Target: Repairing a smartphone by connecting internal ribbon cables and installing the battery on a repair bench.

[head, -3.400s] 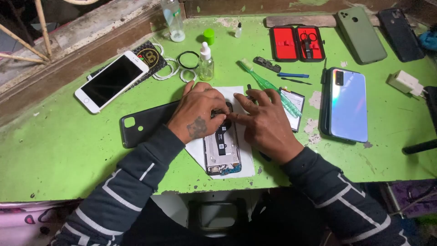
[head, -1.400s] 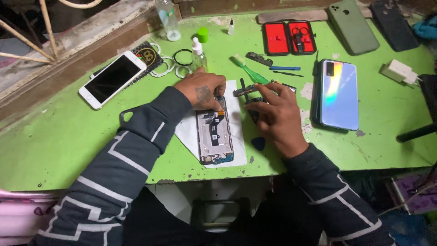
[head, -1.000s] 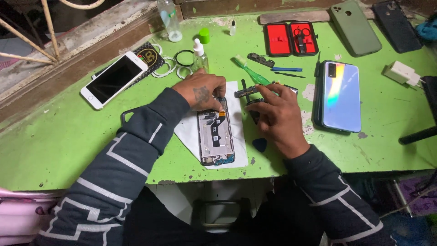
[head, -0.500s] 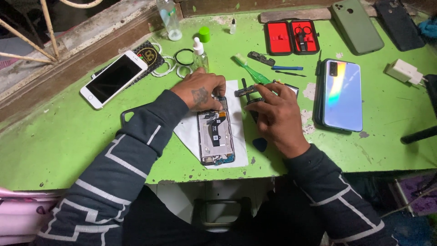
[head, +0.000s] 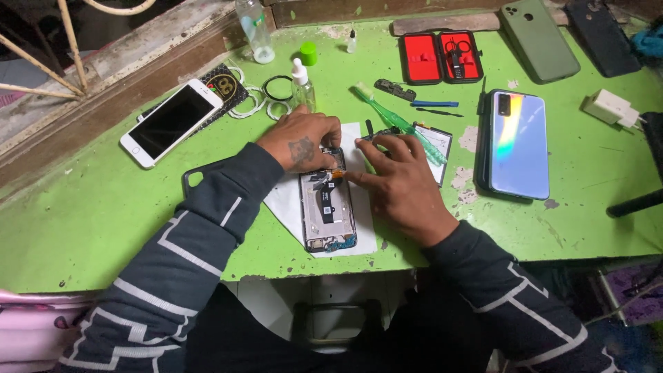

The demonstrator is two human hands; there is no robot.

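One opened smartphone (head: 327,215) lies back-up on a white sheet of paper (head: 290,207) near the front edge of the green table (head: 103,228), its inner frame, flex cables and small board exposed. The left hand (head: 302,140) rests over the phone's upper end, fingers curled down onto the top edge; whether they pinch any part cannot be told. The right hand (head: 402,183) lies just beside the phone on its right, fingers spread and mostly flat, the fingertips touching the phone's upper right edge and holding nothing visible.

A dark phone case (head: 200,181) sits partly under the left forearm, touching the paper. Just beyond the right hand lie a green-handled brush (head: 400,124) and a flat black battery (head: 438,141) under it. To the right, near these, a phone with an iridescent blue back (head: 518,144) lies face down. Farther back stand an open red tool case (head: 442,56), a blue-handled tool (head: 429,104) and a green phone (head: 539,40). On the left, well apart, a white smartphone (head: 171,121) lies screen up, with a small dropper bottle (head: 302,83), a green cap (head: 308,53) and a clear bottle (head: 254,31) behind the left hand. A white charger plug (head: 608,107) sits at the far right.
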